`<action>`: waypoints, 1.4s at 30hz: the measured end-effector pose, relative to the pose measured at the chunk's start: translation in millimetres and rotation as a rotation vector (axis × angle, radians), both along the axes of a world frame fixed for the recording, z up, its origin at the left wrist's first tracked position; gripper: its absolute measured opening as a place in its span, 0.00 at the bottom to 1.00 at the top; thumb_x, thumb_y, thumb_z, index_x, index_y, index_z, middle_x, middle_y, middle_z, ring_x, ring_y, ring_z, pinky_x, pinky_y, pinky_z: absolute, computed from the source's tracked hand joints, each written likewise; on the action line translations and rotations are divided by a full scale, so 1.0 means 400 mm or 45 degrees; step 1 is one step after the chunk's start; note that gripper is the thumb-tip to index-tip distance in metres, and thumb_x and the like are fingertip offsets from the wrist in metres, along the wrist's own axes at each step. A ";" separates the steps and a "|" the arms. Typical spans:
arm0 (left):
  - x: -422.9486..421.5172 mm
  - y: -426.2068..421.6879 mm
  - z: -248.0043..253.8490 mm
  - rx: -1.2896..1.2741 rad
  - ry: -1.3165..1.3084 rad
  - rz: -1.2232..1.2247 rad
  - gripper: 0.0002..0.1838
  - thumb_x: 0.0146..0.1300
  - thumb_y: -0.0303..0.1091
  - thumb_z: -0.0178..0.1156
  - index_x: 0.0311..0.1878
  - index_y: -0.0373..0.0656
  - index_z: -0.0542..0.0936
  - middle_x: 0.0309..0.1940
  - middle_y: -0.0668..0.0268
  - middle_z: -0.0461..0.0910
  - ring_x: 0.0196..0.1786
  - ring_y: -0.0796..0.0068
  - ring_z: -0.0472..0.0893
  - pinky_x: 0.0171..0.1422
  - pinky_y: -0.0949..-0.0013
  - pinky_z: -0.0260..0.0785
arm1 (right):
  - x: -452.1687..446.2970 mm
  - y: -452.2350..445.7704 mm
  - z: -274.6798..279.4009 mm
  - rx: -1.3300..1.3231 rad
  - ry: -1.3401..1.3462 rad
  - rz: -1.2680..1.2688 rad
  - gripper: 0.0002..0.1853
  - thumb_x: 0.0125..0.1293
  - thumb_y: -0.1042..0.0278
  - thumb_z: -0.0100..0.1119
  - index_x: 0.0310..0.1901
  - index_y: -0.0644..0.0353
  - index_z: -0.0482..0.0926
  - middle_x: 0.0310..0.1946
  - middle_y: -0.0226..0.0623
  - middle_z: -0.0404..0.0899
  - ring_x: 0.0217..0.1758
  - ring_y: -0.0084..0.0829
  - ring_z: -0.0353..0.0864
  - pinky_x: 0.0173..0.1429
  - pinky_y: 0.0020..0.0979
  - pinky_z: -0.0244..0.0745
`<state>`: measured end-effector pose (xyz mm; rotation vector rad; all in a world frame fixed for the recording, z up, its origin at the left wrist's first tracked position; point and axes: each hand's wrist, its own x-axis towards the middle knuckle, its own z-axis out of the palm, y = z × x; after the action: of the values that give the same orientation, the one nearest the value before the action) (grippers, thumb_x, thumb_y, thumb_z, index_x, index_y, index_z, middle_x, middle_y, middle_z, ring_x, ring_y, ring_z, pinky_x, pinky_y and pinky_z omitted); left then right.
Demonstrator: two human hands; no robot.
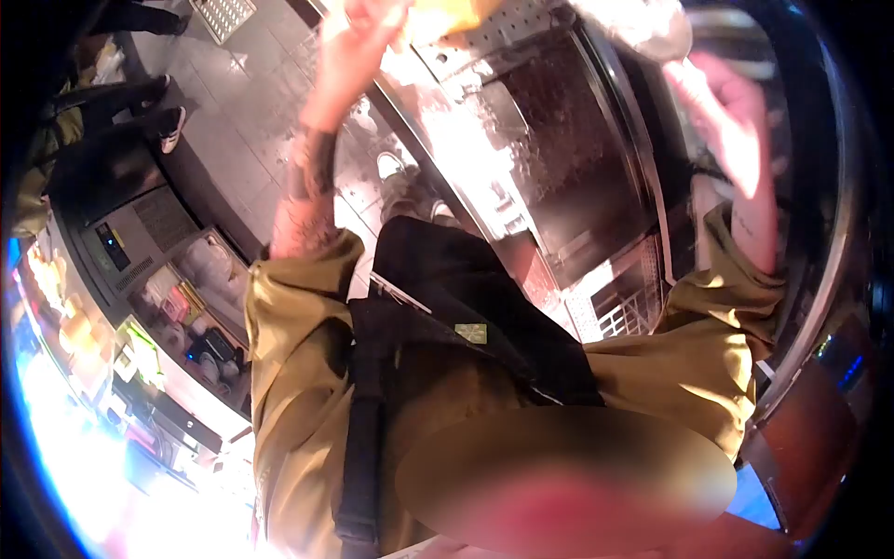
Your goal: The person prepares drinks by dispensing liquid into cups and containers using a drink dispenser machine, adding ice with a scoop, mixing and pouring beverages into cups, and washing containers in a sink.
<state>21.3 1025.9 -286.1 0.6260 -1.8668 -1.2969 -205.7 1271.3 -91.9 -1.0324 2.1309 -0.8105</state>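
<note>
My left hand (363, 37) is raised at the top, its fingers bent and partly cut off by the frame edge. A bright yellow thing (452, 13) lies against its fingertips; glare hides what kind it is. At the upper right, my right hand (726, 107) is closed, with a finger and thumb at the edge of a shiny, rounded metal thing (656, 33). That thing is overexposed and cut off at the top. Between and below my hands stands a metal counter with a dark, wet-looking panel (573, 126).
A wire rack (629, 317) is low beside the counter. On the left, a cabinet with a small display (114, 247) stands by an open compartment of packets (177, 303). Another person's shoe (172, 130) is on the tiled floor (228, 121). A curved metal rim (829, 252) runs along the right.
</note>
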 end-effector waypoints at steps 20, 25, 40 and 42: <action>0.121 0.057 0.076 1.073 0.020 -0.484 0.16 0.60 0.36 0.52 0.45 0.34 0.73 0.34 0.65 0.78 0.37 0.75 0.77 0.44 0.72 0.68 | 0.062 0.036 0.058 0.035 0.006 -0.112 0.11 0.60 0.75 0.63 0.43 0.68 0.80 0.25 0.40 0.81 0.28 0.18 0.75 0.33 0.24 0.71; 0.111 0.070 0.100 0.824 -0.101 -0.340 0.15 0.58 0.35 0.49 0.44 0.34 0.74 0.33 0.65 0.78 0.36 0.77 0.77 0.44 0.73 0.69 | 0.099 -0.023 0.152 0.073 -0.064 -0.008 0.09 0.61 0.75 0.61 0.43 0.68 0.80 0.26 0.41 0.82 0.24 0.18 0.74 0.28 0.26 0.68; 0.074 -0.206 0.083 1.199 0.396 0.129 0.12 0.52 0.36 0.44 0.22 0.38 0.72 0.16 0.62 0.70 0.17 0.73 0.67 0.23 0.71 0.60 | 0.030 0.113 -0.590 0.713 -0.870 -0.511 0.14 0.62 0.62 0.57 0.23 0.61 0.78 0.16 0.27 0.74 0.16 0.20 0.69 0.18 0.26 0.61; 0.112 -0.340 0.117 1.336 0.404 0.113 0.13 0.53 0.39 0.43 0.21 0.41 0.70 0.15 0.63 0.69 0.17 0.72 0.66 0.23 0.70 0.61 | 0.074 -0.013 -0.605 0.682 -0.941 -0.866 0.14 0.60 0.67 0.55 0.19 0.64 0.75 0.13 0.33 0.71 0.12 0.25 0.69 0.15 0.26 0.62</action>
<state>65.9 889.9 -239.2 0.9234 -0.7894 -2.1370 -176.1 1266.1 -334.0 0.2782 1.8365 -0.6925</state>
